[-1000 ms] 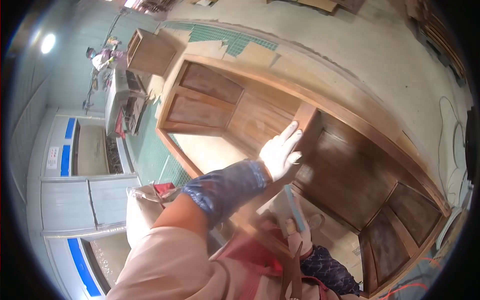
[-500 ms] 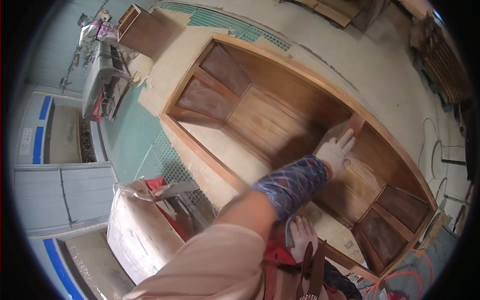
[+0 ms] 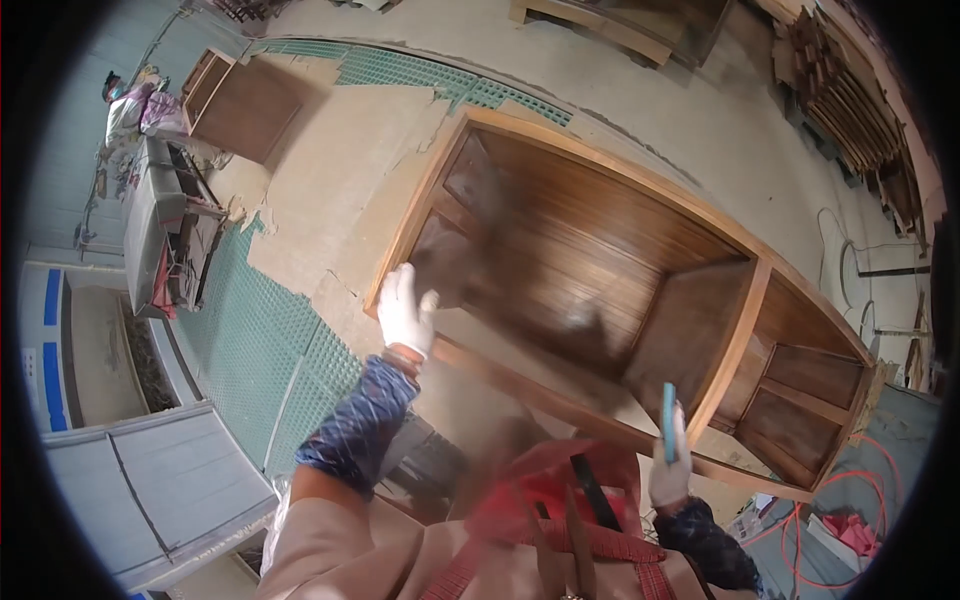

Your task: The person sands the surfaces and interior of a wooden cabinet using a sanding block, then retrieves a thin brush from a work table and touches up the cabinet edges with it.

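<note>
A large brown wooden cabinet frame [image 3: 590,410] lies in front of me, its hollow inside facing up and a divider [image 3: 730,340] crossing its right part. My left hand [image 3: 405,315], in a white glove, is at the frame's near left corner. Its fingers are stretched out and the thumb stands apart, with nothing held. Near the frame's front edge, just left of the divider's near end, my right hand [image 3: 672,465] is also gloved. It grips a thin blue-green pad [image 3: 669,420], held on edge. Patterned blue sleeve covers wrap both forearms.
A smaller brown cabinet [image 3: 245,105] stands at the far left, beside a grey bench [image 3: 150,225]. Stacked wooden panels [image 3: 850,95] are at the far right. An orange hose [image 3: 800,545] coils at the lower right. Green grating [image 3: 240,310] and worn boards cover the floor.
My left hand has drawn back from inside the cabinet to its near left corner. My right hand, with the pad, has moved right. The view has shifted, showing the divider more plainly.
</note>
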Tool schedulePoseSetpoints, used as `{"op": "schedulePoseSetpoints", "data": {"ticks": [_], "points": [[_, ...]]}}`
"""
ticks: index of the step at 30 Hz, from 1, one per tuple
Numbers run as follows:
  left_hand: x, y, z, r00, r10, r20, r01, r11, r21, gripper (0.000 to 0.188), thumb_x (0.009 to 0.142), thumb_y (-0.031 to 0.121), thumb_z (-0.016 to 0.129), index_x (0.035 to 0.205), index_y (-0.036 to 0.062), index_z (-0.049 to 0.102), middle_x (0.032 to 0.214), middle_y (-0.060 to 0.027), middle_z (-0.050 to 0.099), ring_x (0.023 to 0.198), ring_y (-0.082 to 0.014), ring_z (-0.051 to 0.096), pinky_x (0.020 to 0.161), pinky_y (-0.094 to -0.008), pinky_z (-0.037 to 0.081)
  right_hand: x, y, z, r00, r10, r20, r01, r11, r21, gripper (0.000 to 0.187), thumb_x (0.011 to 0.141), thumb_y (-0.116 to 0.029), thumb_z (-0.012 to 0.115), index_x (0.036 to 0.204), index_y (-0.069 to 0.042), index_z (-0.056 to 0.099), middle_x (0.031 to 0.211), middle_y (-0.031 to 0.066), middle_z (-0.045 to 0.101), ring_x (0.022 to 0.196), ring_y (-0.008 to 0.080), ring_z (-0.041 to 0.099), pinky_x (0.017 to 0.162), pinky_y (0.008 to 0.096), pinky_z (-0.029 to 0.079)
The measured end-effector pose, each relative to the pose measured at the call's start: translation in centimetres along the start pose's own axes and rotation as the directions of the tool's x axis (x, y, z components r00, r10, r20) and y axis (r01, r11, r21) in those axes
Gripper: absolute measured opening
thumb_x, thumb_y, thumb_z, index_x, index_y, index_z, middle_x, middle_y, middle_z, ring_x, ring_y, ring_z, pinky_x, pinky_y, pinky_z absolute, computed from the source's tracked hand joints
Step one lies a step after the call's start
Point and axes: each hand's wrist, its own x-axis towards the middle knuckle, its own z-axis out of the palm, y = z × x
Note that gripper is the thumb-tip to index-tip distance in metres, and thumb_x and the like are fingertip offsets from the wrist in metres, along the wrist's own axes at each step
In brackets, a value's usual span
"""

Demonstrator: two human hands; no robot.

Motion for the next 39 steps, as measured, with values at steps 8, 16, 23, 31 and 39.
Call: {"op": "schedulePoseSetpoints", "data": {"ticks": [8, 16, 23, 31, 39], "points": [[16.6, -7.1, 6.0, 0.940, 0.064, 0.335, -0.134, 0.973, 0.190, 0.067, 0.092, 0.050, 0.054, 0.143, 0.0086, 0.041, 0.118, -0.0192, 0.060, 0.106, -0.0383, 0.058, 0.091, -0.0463, 0.045, 26.4, 0.6, 23.5, 0.968, -0.249, 0.033, 0.229, 0.928, 0.295, 0.053, 0.093, 0.000, 0.053, 0.144, -0.002, 0.039, 0.149, 0.0182, 0.040, 0.139, 0.0291, 0.037, 0.114, 0.0335, 0.029], [18.3, -8.1, 8.8, 0.913, -0.038, 0.407, 0.105, 0.984, -0.142, 0.058, 0.096, 0.031, 0.056, 0.139, -0.0033, 0.039, 0.118, -0.0278, 0.058, 0.112, -0.0411, 0.057, 0.097, -0.0420, 0.045, 40.0, -3.3, 37.6, 0.943, -0.270, -0.195, 0.333, 0.775, 0.536, 0.052, 0.088, 0.000, 0.060, 0.138, -0.004, 0.045, 0.143, 0.0196, 0.045, 0.132, 0.0338, 0.043, 0.110, 0.0397, 0.036], [19.6, -5.5, 8.3, 0.797, -0.222, 0.562, 0.390, 0.899, -0.198, 0.047, 0.094, 0.027, 0.055, 0.127, -0.0038, 0.044, 0.095, -0.0145, 0.061, 0.079, -0.0214, 0.062, 0.073, -0.0331, 0.051, 44.0, -4.0, 46.5, 0.879, -0.401, -0.258, 0.477, 0.752, 0.456, 0.057, 0.086, -0.028, 0.064, 0.135, -0.004, 0.049, 0.147, 0.0215, 0.038, 0.134, 0.0429, 0.037, 0.111, 0.0495, 0.030], [20.0, -6.8, 7.9, 0.805, -0.165, 0.569, 0.334, 0.920, -0.206, 0.040, 0.089, 0.021, 0.058, 0.115, -0.0057, 0.043, 0.092, -0.0119, 0.059, 0.073, -0.0151, 0.059, 0.066, -0.0298, 0.051, 47.8, 4.1, 51.9, 1.000, -0.018, -0.022, 0.024, 0.946, 0.322, 0.045, 0.101, -0.032, 0.043, 0.129, 0.003, 0.051, 0.131, 0.0217, 0.053, 0.123, 0.0351, 0.049, 0.106, 0.0440, 0.037], [19.6, -7.5, 6.9, 0.777, -0.242, 0.581, 0.381, 0.916, -0.128, 0.039, 0.088, 0.016, 0.059, 0.118, -0.0046, 0.045, 0.098, -0.0154, 0.061, 0.084, -0.0213, 0.061, 0.076, -0.0362, 0.052, 47.3, -6.9, 48.8, 0.982, 0.191, 0.001, -0.150, 0.771, 0.619, 0.047, 0.097, -0.028, 0.051, 0.134, 0.001, 0.048, 0.135, 0.0240, 0.049, 0.127, 0.0379, 0.045, 0.108, 0.0448, 0.034]]}}
